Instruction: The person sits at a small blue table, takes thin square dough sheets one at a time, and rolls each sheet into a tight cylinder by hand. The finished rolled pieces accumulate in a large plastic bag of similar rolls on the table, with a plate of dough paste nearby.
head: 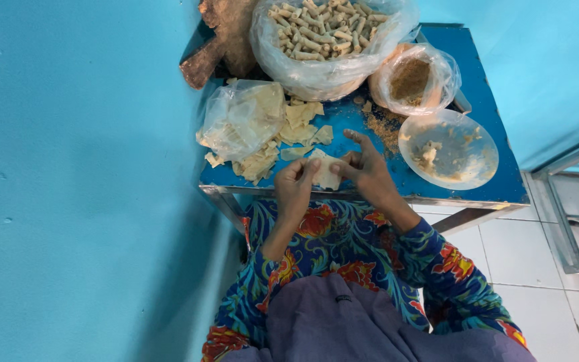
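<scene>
Wrapper (325,171) pinched btwn both hands, left (295,182) & right (367,169).

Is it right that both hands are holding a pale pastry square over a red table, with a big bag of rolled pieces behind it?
Not quite: the table is blue, not red, as the head view shows. The rest stands: the left hand and the right hand hold the pale pastry square between them, and the big bag of rolled pieces sits behind it.
</scene>
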Tool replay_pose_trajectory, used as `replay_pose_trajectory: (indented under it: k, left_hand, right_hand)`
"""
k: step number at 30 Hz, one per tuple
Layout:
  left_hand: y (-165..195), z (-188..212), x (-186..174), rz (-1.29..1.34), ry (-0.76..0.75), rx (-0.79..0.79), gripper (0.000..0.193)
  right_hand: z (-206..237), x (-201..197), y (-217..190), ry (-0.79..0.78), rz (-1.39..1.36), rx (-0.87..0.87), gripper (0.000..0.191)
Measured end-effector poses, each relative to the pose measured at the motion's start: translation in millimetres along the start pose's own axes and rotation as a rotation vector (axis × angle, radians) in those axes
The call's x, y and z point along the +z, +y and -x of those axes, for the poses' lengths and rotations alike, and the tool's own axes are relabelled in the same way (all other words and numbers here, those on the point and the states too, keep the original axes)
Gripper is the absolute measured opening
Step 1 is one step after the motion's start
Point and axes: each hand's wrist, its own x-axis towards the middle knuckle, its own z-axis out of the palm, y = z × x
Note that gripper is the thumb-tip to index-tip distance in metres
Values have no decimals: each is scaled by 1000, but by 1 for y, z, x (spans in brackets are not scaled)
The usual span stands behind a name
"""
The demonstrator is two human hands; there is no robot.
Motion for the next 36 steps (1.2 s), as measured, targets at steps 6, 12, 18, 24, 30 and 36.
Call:
replay_pose_trajectory:
  k: [6,12,18,24,30,36]
  left_hand:
    - [14,-2,-4,-101,-60,116,21]
    - [40,16,-2,-592,-227,27,38]
    - [53,27,-12,-804,-268,427,40]
    - [32,44,11,-875,-309,724,29]
    - [2,63,110,-804,-498,843,45]
    - [-14,76,147,-859,-563,817,66]
  right_hand:
    - [-6,-10,0,0,27,-81,82]
    - [-3,-17,8,-69,531,-382,67]
    - [28,-106,1,144,871,-485,45]
    - [41,-190,7,284,1316,-330,50]
    - [25,-193,28,163,1519,-219,62]
    - [19,-194,47,161,1635,-175,48]
